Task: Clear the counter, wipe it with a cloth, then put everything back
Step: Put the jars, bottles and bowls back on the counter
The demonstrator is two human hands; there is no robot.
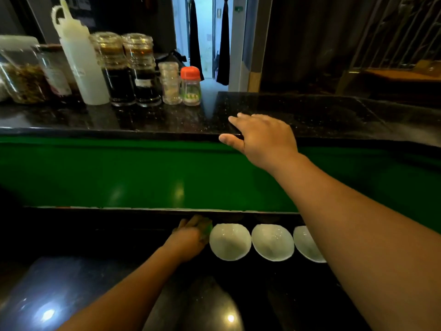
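My R hand [265,137] is stretched out over the near edge of the upper counter [334,111], palm down, fingers straight and spread, holding nothing; the thumb hangs just past the edge, and I can't tell if the palm touches the stone. My L hand [188,240] is well apart from it, down on the lower counter [71,283], near side, fingers curled round the cloth [207,229]. Only a green bit of the cloth shows at my fingertips, the rest is hidden under the hand. So the cloth is w/ the L hand, below and left of the R hand, w/ the green panel [119,173] between the two levels. Just right of the cloth, 3 white bowls sit in a row on the lower counter: 1st bowl [230,242] almost touching my L fingers, 2nd bowl [272,242] beside it, 3rd bowl [307,244] partly hidden behind my R forearm. On the far left of the upper counter stands a group of condiments, well left of the R hand: a big clear jar [21,72], a labelled jar [56,72], a white squeeze bottle [81,60], 2 dark sauce jars [117,70] side by side, a clear shaker [170,83] and an orange-capped shaker [190,87], the last one nearest the R hand.
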